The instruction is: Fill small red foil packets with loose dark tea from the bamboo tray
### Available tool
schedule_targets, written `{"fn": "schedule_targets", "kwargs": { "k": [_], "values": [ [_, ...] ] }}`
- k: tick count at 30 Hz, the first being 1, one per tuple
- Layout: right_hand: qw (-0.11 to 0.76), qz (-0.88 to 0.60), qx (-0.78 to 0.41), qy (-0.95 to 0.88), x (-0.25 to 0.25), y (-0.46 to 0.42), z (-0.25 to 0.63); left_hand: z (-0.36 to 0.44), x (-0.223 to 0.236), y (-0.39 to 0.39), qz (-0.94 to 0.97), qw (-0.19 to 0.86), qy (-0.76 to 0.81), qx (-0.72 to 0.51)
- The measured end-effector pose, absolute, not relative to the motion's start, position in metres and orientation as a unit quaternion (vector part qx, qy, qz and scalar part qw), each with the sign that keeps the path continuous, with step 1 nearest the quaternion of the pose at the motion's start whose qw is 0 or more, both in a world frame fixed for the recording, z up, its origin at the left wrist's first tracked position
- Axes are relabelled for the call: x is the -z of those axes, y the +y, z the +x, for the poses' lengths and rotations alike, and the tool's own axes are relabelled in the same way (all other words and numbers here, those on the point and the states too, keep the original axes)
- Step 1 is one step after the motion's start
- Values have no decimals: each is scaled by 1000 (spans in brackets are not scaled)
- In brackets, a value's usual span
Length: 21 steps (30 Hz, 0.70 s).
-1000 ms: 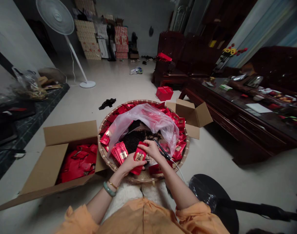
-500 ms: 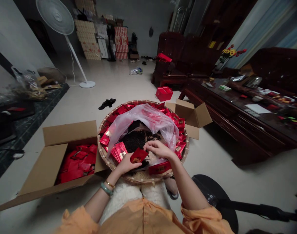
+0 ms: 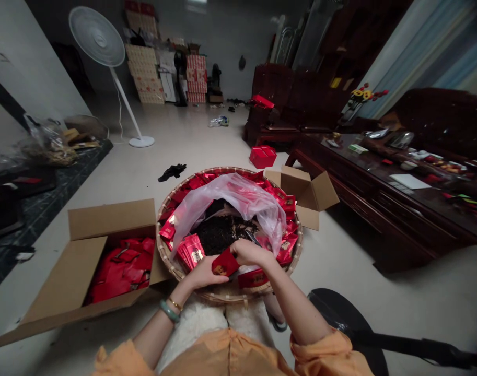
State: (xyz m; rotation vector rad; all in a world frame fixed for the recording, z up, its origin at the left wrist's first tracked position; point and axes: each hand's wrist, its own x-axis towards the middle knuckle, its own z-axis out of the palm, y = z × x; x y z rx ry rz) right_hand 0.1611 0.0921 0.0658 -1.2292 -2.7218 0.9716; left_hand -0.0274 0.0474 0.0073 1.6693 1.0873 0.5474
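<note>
the red packet (image 3: 225, 265) now lies tilted and low between the left hand (image 3: 202, 274) and right hand (image 3: 252, 253), no longer upright, and a black tool tip (image 3: 253, 238) reappears past the right hand.

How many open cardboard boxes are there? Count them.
2: a box of red packets left of the woven basket, another box right of it. Others may be hidden.

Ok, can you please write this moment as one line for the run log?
left hand: holds red packet | right hand: on same packet | woven tray: loose dark tea, clear plastic bag
</note>
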Motion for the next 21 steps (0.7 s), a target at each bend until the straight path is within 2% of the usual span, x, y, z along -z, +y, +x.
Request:
{"fn": "schedule_targets", "kwargs": {
  "k": [6,14,21],
  "values": [
    [43,-378,-286,-879,-64,95,158,-30,-4,49,691,508,461,-228],
    [116,-383,-347,-848,-78,98,169,-39,11,50,682,473,503,-241],
    [237,-438,-386,-777,-79,105,174,-46,21,52,648,446,542,-297]
  ]
}}
